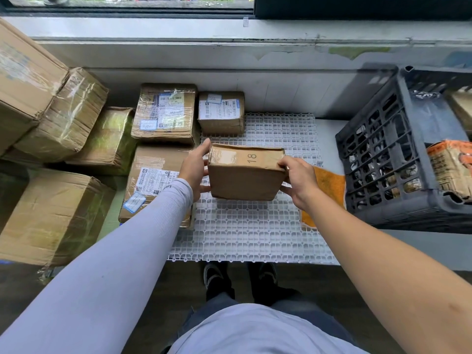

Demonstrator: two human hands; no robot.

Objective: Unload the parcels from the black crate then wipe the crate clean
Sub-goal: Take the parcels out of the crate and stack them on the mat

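A small brown cardboard parcel marked "18" is held between both hands just above the white grid mat. My left hand grips its left side with the thumb along the top edge. My right hand grips its right side, fingers curled over the corner. The black crate stands at the right, with an orange-printed parcel and another brown box inside it. An orange cloth lies on the mat between the held parcel and the crate, partly hidden by my right hand.
Labelled parcels lie to the left of the mat: one at the front, one behind it, a small one at the back. Larger taped boxes pile up at the far left. A window ledge runs behind.
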